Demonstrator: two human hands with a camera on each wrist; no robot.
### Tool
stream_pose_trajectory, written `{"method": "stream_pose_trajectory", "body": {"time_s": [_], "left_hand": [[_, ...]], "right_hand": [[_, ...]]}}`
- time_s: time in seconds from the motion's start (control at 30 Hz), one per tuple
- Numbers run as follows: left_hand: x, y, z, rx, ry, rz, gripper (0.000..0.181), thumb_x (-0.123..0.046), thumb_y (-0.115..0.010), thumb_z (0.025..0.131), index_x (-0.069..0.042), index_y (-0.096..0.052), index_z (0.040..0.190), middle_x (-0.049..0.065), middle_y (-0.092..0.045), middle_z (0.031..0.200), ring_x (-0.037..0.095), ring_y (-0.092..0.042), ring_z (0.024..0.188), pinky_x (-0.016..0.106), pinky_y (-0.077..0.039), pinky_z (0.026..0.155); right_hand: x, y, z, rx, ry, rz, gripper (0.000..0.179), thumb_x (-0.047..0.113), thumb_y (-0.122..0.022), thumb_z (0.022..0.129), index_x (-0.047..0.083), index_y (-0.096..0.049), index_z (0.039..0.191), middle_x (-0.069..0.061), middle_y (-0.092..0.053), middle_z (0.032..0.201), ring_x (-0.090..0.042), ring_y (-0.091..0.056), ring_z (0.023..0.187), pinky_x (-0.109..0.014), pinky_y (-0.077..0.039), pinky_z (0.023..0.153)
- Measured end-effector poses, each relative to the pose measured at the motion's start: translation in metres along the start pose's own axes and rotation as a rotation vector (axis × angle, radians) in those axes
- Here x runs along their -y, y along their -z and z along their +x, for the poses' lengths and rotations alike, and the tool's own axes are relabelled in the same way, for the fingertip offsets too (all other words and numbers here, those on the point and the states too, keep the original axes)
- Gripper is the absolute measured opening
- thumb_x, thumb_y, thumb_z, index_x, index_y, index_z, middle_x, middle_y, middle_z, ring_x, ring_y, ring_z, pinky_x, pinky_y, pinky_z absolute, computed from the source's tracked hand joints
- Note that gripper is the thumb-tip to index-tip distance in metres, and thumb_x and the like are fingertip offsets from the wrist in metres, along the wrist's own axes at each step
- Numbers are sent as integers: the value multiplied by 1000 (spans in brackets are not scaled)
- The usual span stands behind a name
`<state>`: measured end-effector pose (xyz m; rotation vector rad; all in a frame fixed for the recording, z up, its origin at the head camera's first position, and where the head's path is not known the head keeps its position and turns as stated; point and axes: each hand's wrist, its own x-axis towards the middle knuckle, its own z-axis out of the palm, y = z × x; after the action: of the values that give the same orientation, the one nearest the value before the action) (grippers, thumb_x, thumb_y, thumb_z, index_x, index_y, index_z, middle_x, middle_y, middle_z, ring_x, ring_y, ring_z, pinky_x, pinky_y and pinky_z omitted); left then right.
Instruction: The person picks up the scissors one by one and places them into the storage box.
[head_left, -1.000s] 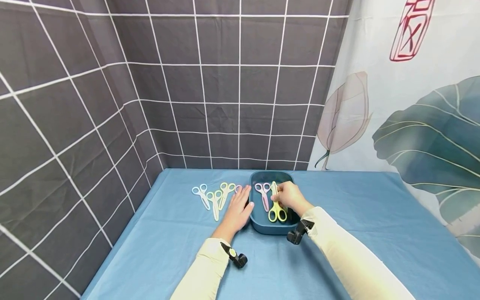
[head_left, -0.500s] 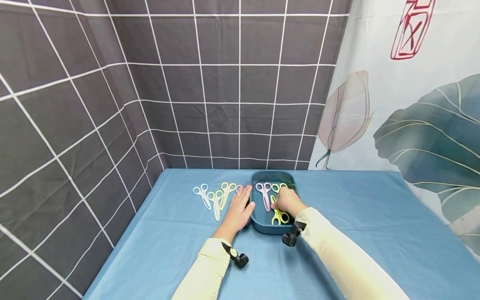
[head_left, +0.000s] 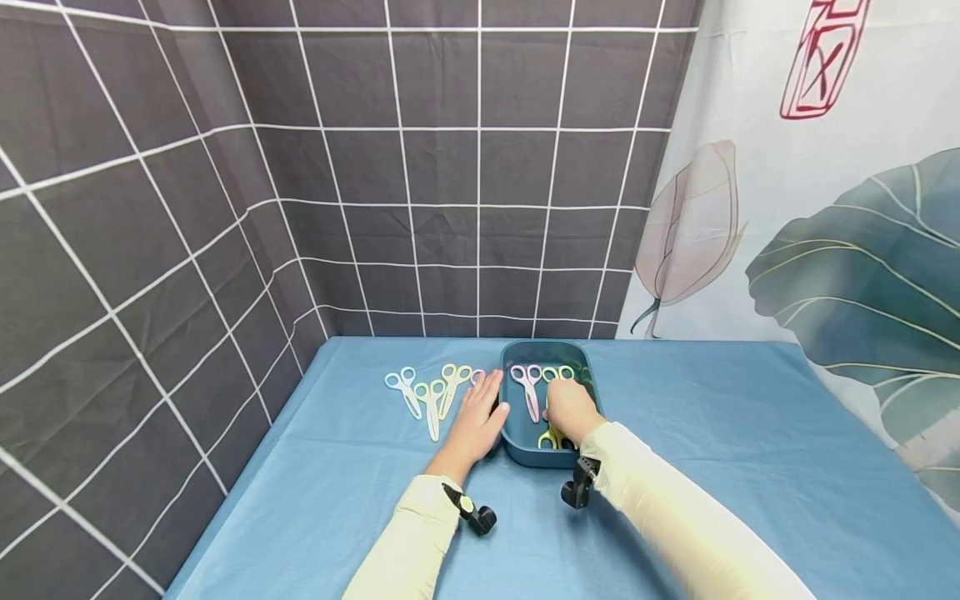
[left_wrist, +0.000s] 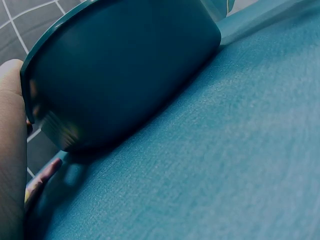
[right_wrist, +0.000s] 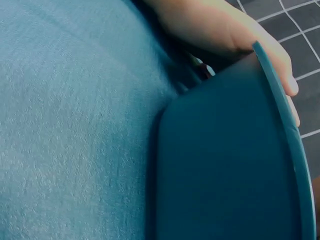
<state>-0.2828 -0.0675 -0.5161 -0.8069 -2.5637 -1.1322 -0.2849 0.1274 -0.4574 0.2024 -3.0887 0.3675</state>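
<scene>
In the head view, a dark blue bin (head_left: 517,454) stands in front of the person. My left hand (head_left: 474,421) lies along its left side with fingers extended; in the right wrist view that left hand's thumb (right_wrist: 280,70) overlaps the rim. My right hand (head_left: 572,410) is inside the bin, knuckles up and fingers curled over yellow scissors (head_left: 550,437), whose handles face the front wall. The fingertips and blades are hidden. Beside it in the bin lie pink scissors (head_left: 532,398), with pale yellow-green scissors (head_left: 558,372) at the back, mostly covered by the right hand.
Left of the bin, pale blue scissors (head_left: 406,392), light green scissors (head_left: 431,408) and pale yellow scissors (head_left: 452,390) lie on the blue cloth (head_left: 337,483). A pink handle (head_left: 477,376) shows behind the left hand. Grey gridded fabric (head_left: 442,233) hangs behind.
The right hand has lowered the yellow scissors into the bin and shifted slightly left and toward the front, covering more of them. The left hand and the bin have stayed put.
</scene>
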Motion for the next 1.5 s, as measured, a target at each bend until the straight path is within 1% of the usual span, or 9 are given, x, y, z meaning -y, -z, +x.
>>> {"method": "stream_pose_trajectory", "body": {"time_s": [0.2, 0.3, 0.5, 0.63, 0.83, 1.0, 1.23, 1.33, 1.5], "left_hand": [[0, 0, 0, 4, -2, 2, 58, -26, -42, 105, -1, -32, 156, 16, -32, 162, 39, -17, 153, 59, -13, 122], [1, 0, 0, 9, 3, -1, 59, -27, -41, 105, -1, -32, 157, 16, -31, 162, 38, -17, 153, 59, -13, 122], [1, 0, 0, 8, 5, -9, 58, -26, -41, 105, 0, -32, 156, 16, -31, 162, 40, -17, 153, 59, -13, 122], [0, 0, -1, 12, 4, -14, 58, -26, -41, 105, 0, -31, 156, 16, -31, 163, 40, -17, 153, 59, -12, 122], [0, 0, 0, 10, 7, -16, 58, -27, -40, 106, -1, -30, 157, 15, -30, 163, 39, -16, 153, 59, -12, 122], [1, -1, -1, 4, 6, -16, 58, -26, -41, 106, -2, -31, 157, 15, -31, 163, 39, -17, 153, 59, -12, 122], [1, -2, -1, 0, 0, -24, 58, -26, -42, 105, -2, -31, 157, 15, -31, 163, 40, -17, 153, 59, -12, 121], [1, -2, -1, -5, -4, -22, 58, -26, -42, 105, -2, -31, 157, 15, -32, 162, 40, -18, 152, 60, -12, 121], [1, -1, -1, -5, -4, -19, 58, -26, -42, 105, -1, -31, 157, 16, -31, 162, 40, -17, 153, 60, -11, 122]], "right_hand": [[-1, 5, -1, 45, -28, 6, 25, 15, -81, 85, 7, -62, 69, -8, -65, 71, -23, -61, 65, -39, -55, 65], [-5, 10, -1, 31, -13, 16, 29, 20, -79, 88, 8, -63, 67, -6, -62, 67, -21, -58, 61, -37, -52, 62], [-21, 33, -4, 53, 30, 184, 36, 28, -71, 95, 6, -66, 67, -2, -57, 49, -17, -58, 45, -30, -47, 50], [-33, 51, -6, 36, 99, 275, 32, 29, -68, 97, 6, -68, 76, 0, -58, 54, -14, -59, 48, -27, -48, 49], [-57, 69, -9, -176, 274, 266, 20, 28, -72, 95, 9, -75, 100, -1, -72, 85, -18, -68, 76, -36, -57, 67], [-80, 71, -16, -271, 337, 243, 39, 28, -73, 94, 6, -69, 125, -15, -69, 123, -36, -65, 115, -54, -53, 95], [-113, 50, -25, -273, 340, 226, 65, 35, -69, 96, 7, -46, 151, -20, -42, 156, -44, -36, 143, -63, -31, 113], [-123, 38, -30, -255, 305, 256, 67, 39, -63, 99, 9, -40, 154, -19, -36, 160, -43, -27, 149, -64, -25, 116], [-130, 17, -39, -250, 299, 305, 64, 38, -57, 102, 6, -38, 155, -21, -34, 160, -43, -23, 150, -65, -22, 116]]}}
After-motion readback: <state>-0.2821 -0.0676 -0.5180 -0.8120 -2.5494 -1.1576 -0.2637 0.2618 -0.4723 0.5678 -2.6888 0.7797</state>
